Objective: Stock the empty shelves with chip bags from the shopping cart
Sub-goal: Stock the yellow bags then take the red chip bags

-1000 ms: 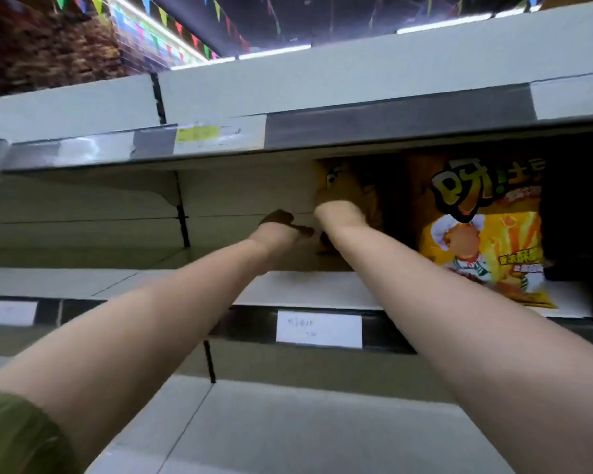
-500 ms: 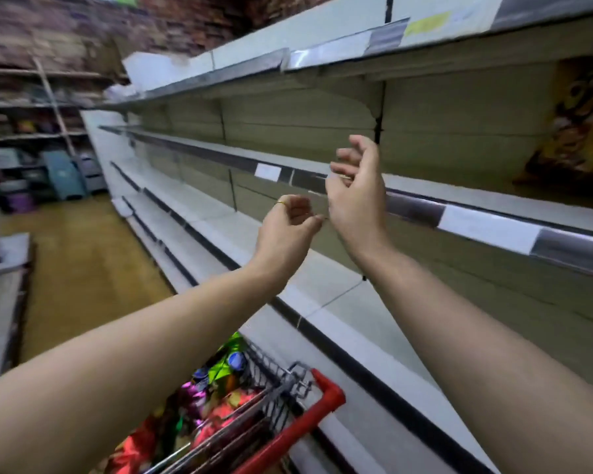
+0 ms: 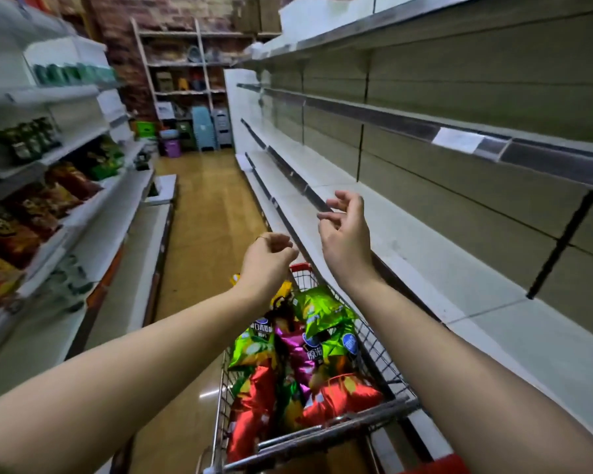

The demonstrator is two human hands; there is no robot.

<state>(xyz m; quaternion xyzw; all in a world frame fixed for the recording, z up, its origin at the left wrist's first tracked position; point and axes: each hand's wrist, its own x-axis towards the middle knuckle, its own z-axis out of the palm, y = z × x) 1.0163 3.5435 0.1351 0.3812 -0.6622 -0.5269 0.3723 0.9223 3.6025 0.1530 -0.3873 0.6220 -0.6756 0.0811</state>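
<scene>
Both hands empty above cart (image 3: 322,436) of bags (image 3: 325,313): left hand (image 3: 266,260) fingers curled loosely, right hand (image 3: 346,234) fingers spread.

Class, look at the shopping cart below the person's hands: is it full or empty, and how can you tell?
Full. The shopping cart holds a heap of chip bags, green, purple and red, that reaches about to its wire rim.

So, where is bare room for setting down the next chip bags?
Free: the white lower shelf right of the wire shopping cart, and the grey-edged shelf above. Crowded: the cart, full of green and red chip bags, and the left shelves.
</scene>
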